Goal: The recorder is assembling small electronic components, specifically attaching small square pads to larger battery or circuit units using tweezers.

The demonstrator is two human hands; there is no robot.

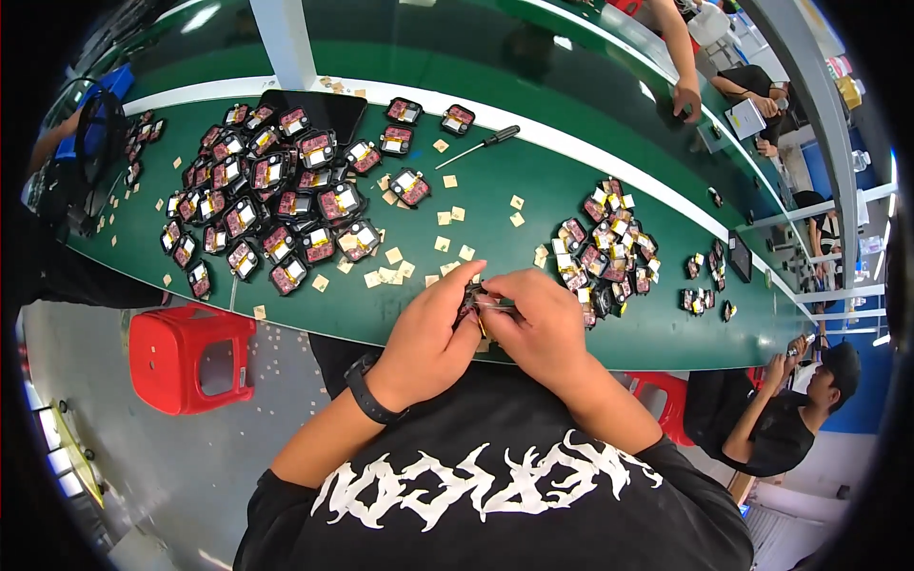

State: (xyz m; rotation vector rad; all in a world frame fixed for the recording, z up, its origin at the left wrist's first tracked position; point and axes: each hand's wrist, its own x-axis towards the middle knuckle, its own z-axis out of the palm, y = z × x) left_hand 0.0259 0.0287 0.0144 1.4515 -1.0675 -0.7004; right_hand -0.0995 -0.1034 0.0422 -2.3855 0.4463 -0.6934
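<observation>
My left hand, with a black watch on its wrist, is closed around a small dark electronic unit at the table's front edge. The fingers hide most of that unit. My right hand meets it from the right, fingers pinched on a thin metal tool whose kind I cannot make out. A bit of yellow shows below the fingertips. Left of my hands lies a large heap of black-cased units with red circuit boards. A smaller pile of similar units, with white and yellow parts, lies to the right.
Small beige squares are scattered over the green table. A screwdriver lies near the far white rail. A red stool stands at the lower left. People sit and work at the right, one in a black cap.
</observation>
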